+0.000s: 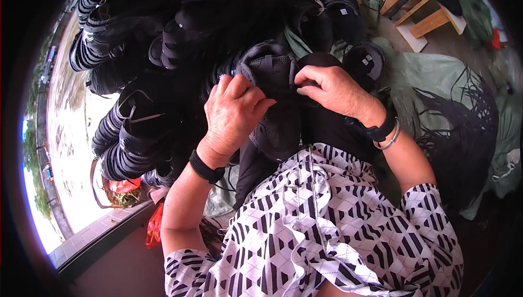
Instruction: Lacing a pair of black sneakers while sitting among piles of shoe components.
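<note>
A dark grey-black shoe upper lies across my lap, its padded collar pointing away from me. My left hand is over its left side, fingers curled and thumb pointing right. Whatever those fingers grip is hidden against the dark fabric. At the upper's right edge, my right hand pinches thumb and forefinger together. Something thin and dark may be in that pinch, but I cannot make it out. Both wrists wear black bands, and a silvery bangle circles the right one.
Stacked black shoe uppers crowd the left and far side. Another upper sits beyond my right hand. Many black laces spread over a green cloth at right. Wooden stools stand far right; a tiled ledge runs along the left.
</note>
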Motion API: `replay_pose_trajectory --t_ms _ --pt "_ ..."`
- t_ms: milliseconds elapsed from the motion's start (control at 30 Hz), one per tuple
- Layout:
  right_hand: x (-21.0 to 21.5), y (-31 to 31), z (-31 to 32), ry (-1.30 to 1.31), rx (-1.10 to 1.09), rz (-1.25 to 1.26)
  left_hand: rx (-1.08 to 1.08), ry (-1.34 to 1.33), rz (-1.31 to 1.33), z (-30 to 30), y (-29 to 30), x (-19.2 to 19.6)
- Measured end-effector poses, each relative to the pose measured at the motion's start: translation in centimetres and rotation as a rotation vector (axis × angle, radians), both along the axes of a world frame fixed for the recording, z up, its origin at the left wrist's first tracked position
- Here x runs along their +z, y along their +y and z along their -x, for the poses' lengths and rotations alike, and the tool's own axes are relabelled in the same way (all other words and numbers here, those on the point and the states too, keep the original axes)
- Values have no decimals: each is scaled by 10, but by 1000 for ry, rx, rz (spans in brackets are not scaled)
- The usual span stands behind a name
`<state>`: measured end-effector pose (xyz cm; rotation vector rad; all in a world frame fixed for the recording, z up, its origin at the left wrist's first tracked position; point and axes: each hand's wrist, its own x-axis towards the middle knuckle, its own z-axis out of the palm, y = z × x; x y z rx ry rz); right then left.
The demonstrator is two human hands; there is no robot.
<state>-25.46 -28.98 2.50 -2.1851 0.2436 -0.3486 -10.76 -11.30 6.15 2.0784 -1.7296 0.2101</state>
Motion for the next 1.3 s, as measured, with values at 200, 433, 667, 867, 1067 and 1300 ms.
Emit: replay_pose_trajectory --t_ms 200,433,667,867,1067,1300 --pt "2 -13 -2 148 18 -607 2 942 -156 -25 12 -18" --pt "-13 -34 12 41 -148 -1174 -32 1455 -178 -24 15 -16" --pt "-67 -76 64 -10 -438 -1409 156 1334 116 0 14 -41" --pt "-36 -48 60 61 -585 -546 329 1022 230 10 23 -50" --pt "17 24 3 -77 -55 -8 322 805 61 9 31 -47" --pt "16 30 -5 186 19 -41 211 1185 292 5 23 -33"
